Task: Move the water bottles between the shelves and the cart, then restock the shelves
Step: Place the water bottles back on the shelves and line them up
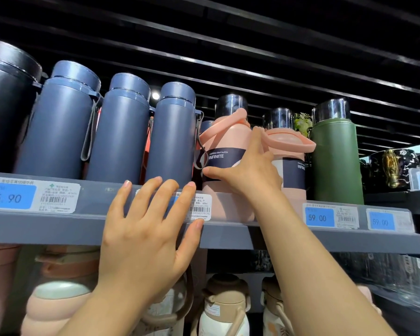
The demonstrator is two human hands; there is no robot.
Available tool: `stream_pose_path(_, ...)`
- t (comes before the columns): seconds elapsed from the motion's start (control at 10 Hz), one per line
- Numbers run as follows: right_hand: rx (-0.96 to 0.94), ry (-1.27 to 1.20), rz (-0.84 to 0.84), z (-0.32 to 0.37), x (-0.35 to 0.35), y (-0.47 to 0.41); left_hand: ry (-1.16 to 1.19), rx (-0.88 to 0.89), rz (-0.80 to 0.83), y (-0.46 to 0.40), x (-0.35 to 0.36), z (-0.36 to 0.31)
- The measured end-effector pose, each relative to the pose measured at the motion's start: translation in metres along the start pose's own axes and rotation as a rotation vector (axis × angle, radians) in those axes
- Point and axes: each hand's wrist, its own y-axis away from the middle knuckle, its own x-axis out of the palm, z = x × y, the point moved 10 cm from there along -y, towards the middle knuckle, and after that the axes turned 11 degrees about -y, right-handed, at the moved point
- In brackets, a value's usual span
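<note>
A pink bottle with a dark "INFINITE" band and a loop handle stands on the top shelf. My right hand grips it, thumb across the front under the band, fingers wrapped round its right side. A second pink bottle stands right beside it, touching my fingers. My left hand is raised in front of the shelf's price rail with fingers spread and straight, holding nothing. Three blue-grey bottles stand to the left of the pink ones.
A black bottle stands at the far left and a green bottle at the right of the same shelf. Price labels line the rail. The shelf below holds several beige and pink bottles. Dark ceiling slats are overhead.
</note>
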Motion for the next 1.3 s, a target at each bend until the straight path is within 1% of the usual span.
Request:
stream_pose_path(0.1,-0.018,-0.142,0.081,-0.001,0.001,-0.001,0.011,0.000,0.013,0.000,0.000,0.001)
stream_pose_path(0.2,0.038,-0.310,0.183,-0.008,0.005,-0.006,0.020,-0.001,0.024,0.000,0.001,0.001)
stream_pose_path(0.3,0.073,-0.371,0.181,-0.012,0.008,-0.011,0.025,-0.002,0.025,0.000,0.001,0.001)
stream_pose_path(0.4,0.061,-0.370,0.098,-0.013,0.005,-0.010,0.026,-0.003,0.028,0.000,0.001,0.001)
stream_pose_path(0.5,0.053,-0.210,0.003,-0.014,-0.004,-0.004,0.019,-0.001,0.034,0.000,0.002,0.001)
stream_pose_path(0.6,0.038,-0.084,-0.015,-0.010,-0.007,0.001,0.011,0.004,0.034,0.000,0.002,0.001)
stream_pose_path(0.7,0.002,-0.109,0.035,-0.006,-0.005,0.002,0.015,0.003,0.037,0.000,0.002,0.001)
stream_pose_path(0.8,0.004,-0.211,0.110,-0.005,0.000,0.000,0.028,-0.003,0.040,0.000,0.002,0.001)
stream_pose_path(0.9,-0.001,-0.229,0.113,-0.004,-0.002,-0.001,0.032,-0.001,0.044,0.000,0.002,0.002)
stream_pose_path(1.0,-0.001,-0.260,0.080,-0.006,-0.006,-0.001,0.032,0.001,0.047,0.000,0.002,0.002)
stream_pose_path(1.1,0.026,-0.241,0.039,-0.010,-0.008,0.000,0.034,0.001,0.050,0.000,0.003,0.002)
stream_pose_path(1.3,0.069,-0.107,0.002,-0.012,-0.008,0.001,0.028,0.004,0.042,0.000,0.001,0.001)
